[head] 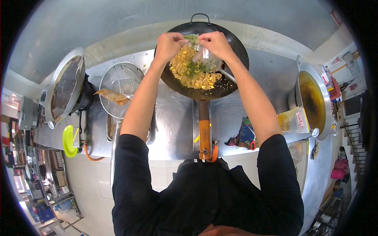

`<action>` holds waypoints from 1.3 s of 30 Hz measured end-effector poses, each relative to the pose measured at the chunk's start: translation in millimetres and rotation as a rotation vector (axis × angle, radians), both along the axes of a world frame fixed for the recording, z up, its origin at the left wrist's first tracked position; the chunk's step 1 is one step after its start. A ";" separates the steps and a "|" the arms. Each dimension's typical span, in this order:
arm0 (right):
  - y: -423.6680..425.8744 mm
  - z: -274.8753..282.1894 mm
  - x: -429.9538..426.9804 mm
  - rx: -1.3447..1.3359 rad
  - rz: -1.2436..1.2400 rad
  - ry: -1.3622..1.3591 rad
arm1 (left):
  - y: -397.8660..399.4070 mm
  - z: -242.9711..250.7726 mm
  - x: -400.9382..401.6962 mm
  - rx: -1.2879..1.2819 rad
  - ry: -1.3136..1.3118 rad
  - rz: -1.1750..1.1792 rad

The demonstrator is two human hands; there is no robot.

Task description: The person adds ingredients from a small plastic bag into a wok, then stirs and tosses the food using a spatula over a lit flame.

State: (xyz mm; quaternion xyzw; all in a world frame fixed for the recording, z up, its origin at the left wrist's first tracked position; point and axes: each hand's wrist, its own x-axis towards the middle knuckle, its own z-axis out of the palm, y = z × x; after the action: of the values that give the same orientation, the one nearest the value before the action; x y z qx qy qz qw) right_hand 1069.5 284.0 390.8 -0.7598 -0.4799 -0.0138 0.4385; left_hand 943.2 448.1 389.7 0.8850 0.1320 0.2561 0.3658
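Above the wok, my left hand (169, 45) and my right hand (217, 44) pinch a small clear plastic bag (191, 37) between them, with chopped green herbs inside it. Fried rice with yellow egg bits (184, 66) lies in the black wok (174, 85). A patch of green herbs (196, 68) is scattered over the rice. Below my right hand, a metal ladle (226, 73) rests in the wok, its bowl partly hidden by the bag and the hand. The wok's wooden handle (204, 132) points towards my body.
A metal pot of dark liquid (66, 85) stands left. Beside it a wire strainer (102, 85) carries an orange-stained plastic bag (113, 96). A lime green plate (69, 141) sits at the counter's front edge. To the right are a cloth with scissors (249, 137), a yellow bag (295, 119) and a pan of oil (313, 97).
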 end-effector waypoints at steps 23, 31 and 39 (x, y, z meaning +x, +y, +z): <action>12.9 4.6 4.8 -0.094 -0.046 -0.233 | -1.7 -29.9 3.6 -0.443 -0.212 -0.259; 16.3 -7.2 -1.0 -0.177 0.022 -0.275 | 5.6 -27.0 1.7 -0.229 -0.072 -0.055; 14.2 -9.0 -1.7 -0.120 0.011 -0.140 | 2.5 -35.8 0.9 -0.023 -0.160 -0.062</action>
State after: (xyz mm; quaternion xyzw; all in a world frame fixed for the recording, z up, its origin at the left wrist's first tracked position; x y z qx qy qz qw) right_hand 1067.8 298.2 381.7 -0.7791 -0.5136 -0.0355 0.3577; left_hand 944.1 450.7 353.9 0.8610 0.0778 0.3130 0.3933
